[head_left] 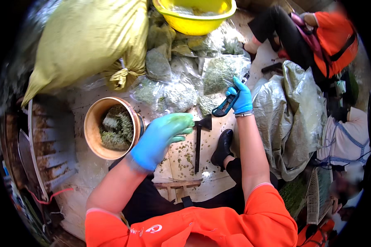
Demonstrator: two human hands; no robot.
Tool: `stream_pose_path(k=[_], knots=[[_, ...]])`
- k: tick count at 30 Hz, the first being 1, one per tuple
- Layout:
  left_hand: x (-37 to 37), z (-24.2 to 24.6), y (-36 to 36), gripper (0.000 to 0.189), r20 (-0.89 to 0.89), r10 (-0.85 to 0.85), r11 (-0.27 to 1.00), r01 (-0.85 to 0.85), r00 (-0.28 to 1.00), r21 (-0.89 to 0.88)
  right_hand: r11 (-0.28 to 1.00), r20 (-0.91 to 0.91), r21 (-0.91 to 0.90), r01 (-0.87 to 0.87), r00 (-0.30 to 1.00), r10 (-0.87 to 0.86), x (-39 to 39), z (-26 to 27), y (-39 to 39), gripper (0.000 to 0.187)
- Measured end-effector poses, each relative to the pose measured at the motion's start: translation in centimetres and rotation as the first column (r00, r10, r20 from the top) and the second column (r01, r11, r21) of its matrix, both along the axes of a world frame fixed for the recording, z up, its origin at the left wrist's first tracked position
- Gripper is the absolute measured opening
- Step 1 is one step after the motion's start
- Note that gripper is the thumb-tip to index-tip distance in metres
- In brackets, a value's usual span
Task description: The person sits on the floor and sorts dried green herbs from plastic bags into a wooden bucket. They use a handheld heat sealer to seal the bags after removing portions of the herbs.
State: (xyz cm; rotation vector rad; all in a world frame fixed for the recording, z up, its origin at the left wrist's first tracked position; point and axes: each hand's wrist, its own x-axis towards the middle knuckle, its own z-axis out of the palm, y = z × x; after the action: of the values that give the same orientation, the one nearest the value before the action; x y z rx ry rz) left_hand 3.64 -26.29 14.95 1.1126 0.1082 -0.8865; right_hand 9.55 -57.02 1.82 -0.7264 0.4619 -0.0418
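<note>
My left hand (164, 136), in a blue glove with greenish residue on the fingers, is slightly blurred and holds nothing I can see. It hovers over the floor, right of a tan bucket (91, 129) that contains clumps of greenish plant-like material (117, 129). In my blue-gloved right hand (242, 100) is a dark handheld tool (224, 106) with teal edging, its exact kind unclear. Just beyond that hand lies a clear plastic bag (218, 74) full of greenish material. Below the hands, a black T-shaped tool (198, 148), perhaps a hammer or hatchet, rests on the floor.
Several more filled plastic bags (181, 95) lie ahead, below a yellow basin (193, 23). A large tied yellow sack (89, 40) occupies the upper left. Crumpled woven sacks (273, 117) lie at right. A co-worker (330, 43) sits upper right. Greenish crumbs (182, 159) litter the floor.
</note>
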Motion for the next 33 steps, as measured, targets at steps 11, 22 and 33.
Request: stream_pose_path(k=[11,22,33], knots=[[2.3,-2.2,-2.4,0.028,-0.311,0.461,0.754,-0.552,0.831,-0.357,0.888,-0.201,-0.256,-0.382,0.919,0.338,-11.6,9.0,13.1,0.015],[2.1,-3.7,0.1,0.04,0.583,0.157,0.962,-0.257,0.797,0.092,-0.583,-0.455,-0.787,-0.203,0.83,0.324,-8.3,17.7,13.0,0.021],[2.1,-3.5,3.9,0.04,0.575,0.097,0.98,-0.178,0.812,0.086,-0.49,-0.336,-0.857,-0.161,0.894,0.295,-8.8,16.6,8.2,0.031]])
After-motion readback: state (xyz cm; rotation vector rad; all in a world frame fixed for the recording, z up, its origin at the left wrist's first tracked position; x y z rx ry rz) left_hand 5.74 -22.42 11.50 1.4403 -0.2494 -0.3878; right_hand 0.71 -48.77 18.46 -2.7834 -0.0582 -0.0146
